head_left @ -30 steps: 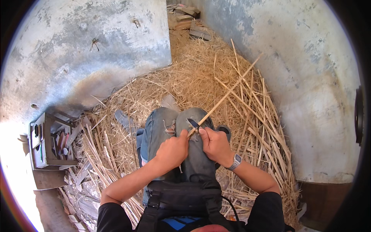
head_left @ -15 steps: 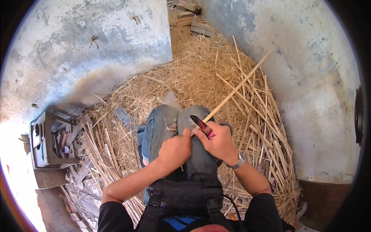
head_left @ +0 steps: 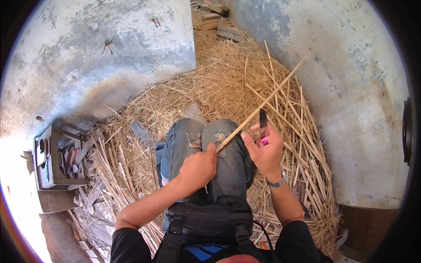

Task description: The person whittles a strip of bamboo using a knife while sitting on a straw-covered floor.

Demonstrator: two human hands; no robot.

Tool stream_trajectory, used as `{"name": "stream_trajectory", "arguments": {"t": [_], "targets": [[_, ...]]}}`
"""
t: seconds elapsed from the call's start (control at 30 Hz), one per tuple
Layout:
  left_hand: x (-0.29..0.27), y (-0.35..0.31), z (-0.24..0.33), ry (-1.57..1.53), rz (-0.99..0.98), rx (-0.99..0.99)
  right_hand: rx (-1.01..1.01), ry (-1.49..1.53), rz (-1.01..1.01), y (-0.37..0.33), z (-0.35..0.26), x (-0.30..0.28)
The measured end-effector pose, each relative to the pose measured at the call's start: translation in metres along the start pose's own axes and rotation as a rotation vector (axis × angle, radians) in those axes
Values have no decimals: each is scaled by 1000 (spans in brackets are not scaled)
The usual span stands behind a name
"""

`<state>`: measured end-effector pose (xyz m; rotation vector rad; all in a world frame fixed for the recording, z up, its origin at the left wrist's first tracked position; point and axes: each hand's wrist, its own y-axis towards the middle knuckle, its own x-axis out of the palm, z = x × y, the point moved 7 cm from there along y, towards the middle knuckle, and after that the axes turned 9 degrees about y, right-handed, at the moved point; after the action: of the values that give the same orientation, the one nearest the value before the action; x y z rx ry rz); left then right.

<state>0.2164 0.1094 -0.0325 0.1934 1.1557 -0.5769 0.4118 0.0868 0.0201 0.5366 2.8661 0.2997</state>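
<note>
- Left hand [head_left: 198, 170]: your fingers are curling tightly over the near end of a stick and grasping it above your lap.
- Stick [head_left: 263, 104]: one long, pale length of wood; it is slanting from your left hand, over the right knee, toward the far right.
- Right hand [head_left: 267, 153]: your fingers are grasping the pink handle of a knife, to the right of the right knee; the thumb is pointing up and to the left, toward the stick.
- Knife [head_left: 263, 119]: its dark blade is pointing to the far side, the tip sitting just beside the stick; whether they are touching, you cannot tell from this view.
- Watch [head_left: 276, 180]: metal band, circling your right wrist.
- Trousers [head_left: 184, 136]: grey-blue, worn; a tear is showing near the left knee.
- Bag [head_left: 210, 223]: black, resting across your lap.
- Straw [head_left: 219, 79]: loose, covering the floor on the far side.
- Loose sticks [head_left: 307, 166]: many, lying along the right wall [head_left: 351, 87].
- Wooden box [head_left: 70, 181]: standing at the left, holding small items.
</note>
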Motion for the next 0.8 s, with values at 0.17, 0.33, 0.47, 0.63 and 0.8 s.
{"name": "stream_trajectory", "arguments": {"t": [0.17,0.33,0.47,0.63,0.8], "targets": [[5,-1,2,38,-12,-30,-65,-212,-69,-4,-1,15],[6,-2,5,71,-8,-46,17,-183,-158,-11,8,34],[6,-1,4,73,-28,-39,3,-113,-162,-17,14,38],[7,0,1,55,-24,-32,-64,-11,-126,-16,10,22],[4,0,1,21,-6,-16,-30,103,234,7,12,-28]]}}
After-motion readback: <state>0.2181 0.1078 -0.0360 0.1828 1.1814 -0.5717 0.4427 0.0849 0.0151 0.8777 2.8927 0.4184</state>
